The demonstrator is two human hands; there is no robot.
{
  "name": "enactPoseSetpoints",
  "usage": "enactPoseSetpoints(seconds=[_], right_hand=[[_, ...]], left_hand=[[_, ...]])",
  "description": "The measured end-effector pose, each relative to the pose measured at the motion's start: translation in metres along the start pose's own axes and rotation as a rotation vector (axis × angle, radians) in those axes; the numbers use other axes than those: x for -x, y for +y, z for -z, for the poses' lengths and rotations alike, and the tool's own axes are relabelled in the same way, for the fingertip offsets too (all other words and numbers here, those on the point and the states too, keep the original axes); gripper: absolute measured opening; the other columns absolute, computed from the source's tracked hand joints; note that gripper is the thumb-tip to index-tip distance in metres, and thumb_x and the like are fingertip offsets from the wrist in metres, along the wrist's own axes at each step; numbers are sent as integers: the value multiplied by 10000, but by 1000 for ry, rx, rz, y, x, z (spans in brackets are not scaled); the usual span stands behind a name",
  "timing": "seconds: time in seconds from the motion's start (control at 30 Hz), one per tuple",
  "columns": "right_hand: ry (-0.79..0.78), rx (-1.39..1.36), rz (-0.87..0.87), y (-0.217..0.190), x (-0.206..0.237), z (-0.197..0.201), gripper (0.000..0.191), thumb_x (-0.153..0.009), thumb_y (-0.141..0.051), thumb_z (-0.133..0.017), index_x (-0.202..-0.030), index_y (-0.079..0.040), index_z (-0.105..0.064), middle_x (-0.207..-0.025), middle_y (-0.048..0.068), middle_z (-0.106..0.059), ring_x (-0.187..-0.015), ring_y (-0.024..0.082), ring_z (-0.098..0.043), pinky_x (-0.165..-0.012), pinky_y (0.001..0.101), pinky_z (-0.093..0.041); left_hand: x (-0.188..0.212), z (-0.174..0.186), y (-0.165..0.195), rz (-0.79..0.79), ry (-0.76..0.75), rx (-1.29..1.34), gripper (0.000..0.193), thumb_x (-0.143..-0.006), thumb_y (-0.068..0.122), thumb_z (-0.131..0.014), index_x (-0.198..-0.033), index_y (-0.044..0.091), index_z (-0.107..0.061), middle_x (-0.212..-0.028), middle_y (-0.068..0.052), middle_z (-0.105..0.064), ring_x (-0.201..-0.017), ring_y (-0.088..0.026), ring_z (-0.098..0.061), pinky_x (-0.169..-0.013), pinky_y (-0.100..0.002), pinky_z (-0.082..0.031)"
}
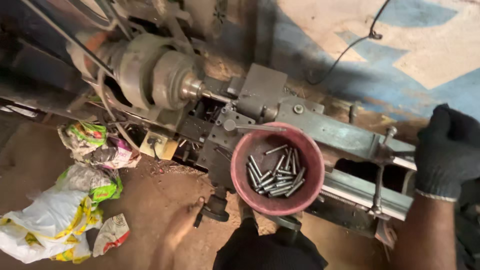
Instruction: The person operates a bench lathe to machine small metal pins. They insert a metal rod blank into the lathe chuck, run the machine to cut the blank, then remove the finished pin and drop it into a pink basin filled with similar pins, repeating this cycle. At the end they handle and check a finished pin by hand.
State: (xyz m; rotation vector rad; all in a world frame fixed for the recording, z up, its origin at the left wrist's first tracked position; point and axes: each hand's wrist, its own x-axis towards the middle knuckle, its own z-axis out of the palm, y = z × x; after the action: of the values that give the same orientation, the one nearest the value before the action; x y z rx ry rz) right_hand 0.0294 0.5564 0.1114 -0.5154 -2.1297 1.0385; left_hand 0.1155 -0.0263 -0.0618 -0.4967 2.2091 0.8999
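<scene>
Red plastic bowl (277, 167) of steel pins (276, 176) sits loose on the lathe bed (350, 135); any knock or vibration could tip it. The gloved right hand (446, 152) curls shut over the machine's far end, while the blurred left hand (182, 227) hangs low, fingers unreadable.

- On the dirt floor (150, 200) at lower left I see a crumpled white plastic bag with yellow print (45, 225).
- Just above it lies a grey sack with green and yellow patches (92, 182).
- Against the machine's base sits a wrinkled green, white and purple wrapper (95, 145).
- Beside the white bag lies a small white packet with red marking (112, 234).
</scene>
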Motion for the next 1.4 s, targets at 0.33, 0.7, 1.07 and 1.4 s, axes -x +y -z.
enactPoseSetpoints(seconds=[0.33,0.7,1.07,1.4], right_hand=[[-60,280,-87,13,-6,-3,342,-1194,-270,-596,-988,-3,-650,-776,57,-585,-654,168,-536,-605,342,-422],[-37,32,-136,31,-2,-2,240,-1151,-212,-608,-1079,7,-674,-841,49,-641,-694,126,-604,-639,304,-461],[-43,2,-124,50,-1,0,220,-1152,-218,-610,-1107,-6,-647,-862,78,-661,-739,141,-652,-639,292,-489],[-36,-71,-149,7,-3,-6,207,-1147,-210,-648,-1154,-6,-682,-957,53,-677,-697,140,-633,-597,281,-493]], left_hand=[[37,-91,15,-448,43,675,305,-887,235,-813,-996,19,-628,-725,21,-600,-615,-106,-556,-486,-332,-452],[8,-23,-18,232,-559,1533,339,-786,366,-686,-931,77,-583,-578,6,-364,-445,-129,-322,-393,-286,-266],[43,-22,11,-403,65,573,496,-670,352,-959,-968,21,-741,-815,9,-662,-742,-109,-575,-654,-290,-480],[69,-25,45,-52,319,154,656,-622,432,-895,-1125,68,-683,-815,-92,-767,-716,-173,-718,-709,-351,-572]])
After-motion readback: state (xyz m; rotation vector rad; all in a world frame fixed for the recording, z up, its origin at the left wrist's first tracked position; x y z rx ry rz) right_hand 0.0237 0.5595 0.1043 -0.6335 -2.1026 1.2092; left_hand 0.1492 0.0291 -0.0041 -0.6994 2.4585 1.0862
